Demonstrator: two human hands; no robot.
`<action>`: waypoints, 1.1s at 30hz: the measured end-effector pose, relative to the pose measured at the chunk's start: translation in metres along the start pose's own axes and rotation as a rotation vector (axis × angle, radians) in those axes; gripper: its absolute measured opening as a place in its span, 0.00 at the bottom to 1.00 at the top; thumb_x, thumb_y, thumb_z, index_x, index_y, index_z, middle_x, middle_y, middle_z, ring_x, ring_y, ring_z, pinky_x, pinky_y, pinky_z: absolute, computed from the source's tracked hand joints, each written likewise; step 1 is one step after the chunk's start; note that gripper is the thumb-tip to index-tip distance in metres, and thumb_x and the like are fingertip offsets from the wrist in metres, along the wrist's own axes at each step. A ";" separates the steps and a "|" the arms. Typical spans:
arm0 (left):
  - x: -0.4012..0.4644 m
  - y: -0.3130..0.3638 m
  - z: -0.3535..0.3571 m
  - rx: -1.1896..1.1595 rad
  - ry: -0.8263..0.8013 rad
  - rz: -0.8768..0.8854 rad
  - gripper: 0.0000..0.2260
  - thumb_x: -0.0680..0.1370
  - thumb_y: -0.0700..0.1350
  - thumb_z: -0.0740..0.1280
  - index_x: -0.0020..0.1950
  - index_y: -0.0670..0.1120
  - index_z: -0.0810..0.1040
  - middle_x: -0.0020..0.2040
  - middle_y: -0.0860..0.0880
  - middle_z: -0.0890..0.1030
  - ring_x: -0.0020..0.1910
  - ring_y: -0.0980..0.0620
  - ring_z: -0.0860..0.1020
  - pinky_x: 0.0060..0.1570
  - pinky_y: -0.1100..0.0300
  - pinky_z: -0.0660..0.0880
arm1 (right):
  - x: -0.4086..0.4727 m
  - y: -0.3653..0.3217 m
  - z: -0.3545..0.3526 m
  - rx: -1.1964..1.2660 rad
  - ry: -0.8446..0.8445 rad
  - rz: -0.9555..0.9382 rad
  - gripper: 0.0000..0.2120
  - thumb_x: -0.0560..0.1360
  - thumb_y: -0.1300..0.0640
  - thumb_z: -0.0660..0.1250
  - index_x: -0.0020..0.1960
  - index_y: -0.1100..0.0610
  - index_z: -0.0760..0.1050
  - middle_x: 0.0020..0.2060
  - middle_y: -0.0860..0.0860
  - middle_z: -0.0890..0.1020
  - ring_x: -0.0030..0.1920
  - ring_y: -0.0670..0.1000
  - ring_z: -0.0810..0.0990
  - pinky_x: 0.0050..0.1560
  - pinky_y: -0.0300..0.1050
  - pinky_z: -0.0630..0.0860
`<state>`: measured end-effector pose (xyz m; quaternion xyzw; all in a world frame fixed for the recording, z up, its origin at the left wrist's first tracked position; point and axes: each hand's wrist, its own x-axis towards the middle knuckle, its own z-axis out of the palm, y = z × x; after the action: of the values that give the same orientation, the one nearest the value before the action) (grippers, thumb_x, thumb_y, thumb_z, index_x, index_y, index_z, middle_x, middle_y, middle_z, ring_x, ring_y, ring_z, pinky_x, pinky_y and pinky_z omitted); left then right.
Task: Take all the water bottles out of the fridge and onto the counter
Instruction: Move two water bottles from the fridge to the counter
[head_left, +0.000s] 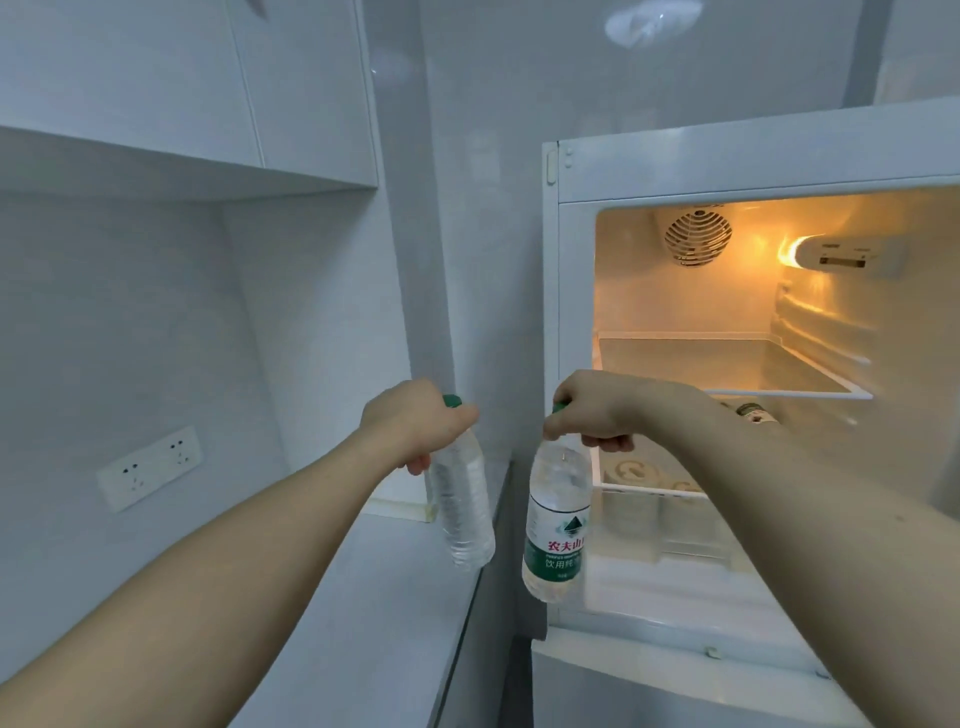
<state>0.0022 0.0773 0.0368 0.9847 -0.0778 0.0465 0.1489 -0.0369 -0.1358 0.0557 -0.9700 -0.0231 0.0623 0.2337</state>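
Left hand (415, 423): grip curled round the neck of a clear unlabelled plastic water bottle with green cap (462, 509); bottle hangs below the fist, above the pale grey surface (374, 597). Right hand (589, 410): grip pinching the neck of a clear green-labelled plastic water bottle (556, 525), hanging before the open white fridge (727, 364), beside the surface edge. Another bottle top (753, 411) shows behind the right forearm, inside the fridge

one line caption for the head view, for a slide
Left hand and right hand each hold a green-capped water bottle by the neck between counter and open, lit fridge.
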 end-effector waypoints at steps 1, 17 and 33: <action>-0.005 -0.010 -0.002 0.011 0.004 -0.026 0.18 0.71 0.58 0.58 0.42 0.44 0.77 0.27 0.47 0.82 0.25 0.50 0.81 0.38 0.60 0.78 | 0.003 -0.007 0.005 -0.007 -0.024 -0.024 0.11 0.73 0.52 0.68 0.45 0.62 0.76 0.29 0.55 0.74 0.20 0.53 0.67 0.24 0.38 0.68; -0.111 -0.124 -0.055 0.102 0.169 -0.529 0.15 0.72 0.55 0.58 0.36 0.45 0.73 0.29 0.46 0.83 0.26 0.50 0.79 0.39 0.60 0.77 | 0.044 -0.134 0.068 -0.153 -0.325 -0.496 0.10 0.73 0.51 0.70 0.44 0.59 0.76 0.31 0.54 0.76 0.23 0.52 0.70 0.24 0.40 0.70; -0.324 -0.194 -0.107 0.162 0.290 -0.996 0.14 0.72 0.55 0.59 0.37 0.45 0.72 0.31 0.45 0.84 0.34 0.48 0.84 0.41 0.58 0.79 | -0.045 -0.293 0.174 -0.197 -0.543 -0.907 0.11 0.73 0.50 0.70 0.45 0.59 0.75 0.32 0.53 0.75 0.25 0.52 0.71 0.25 0.40 0.70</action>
<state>-0.2917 0.3371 0.0458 0.8942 0.4251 0.1115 0.0857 -0.1093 0.1996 0.0407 -0.8291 -0.5051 0.2011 0.1307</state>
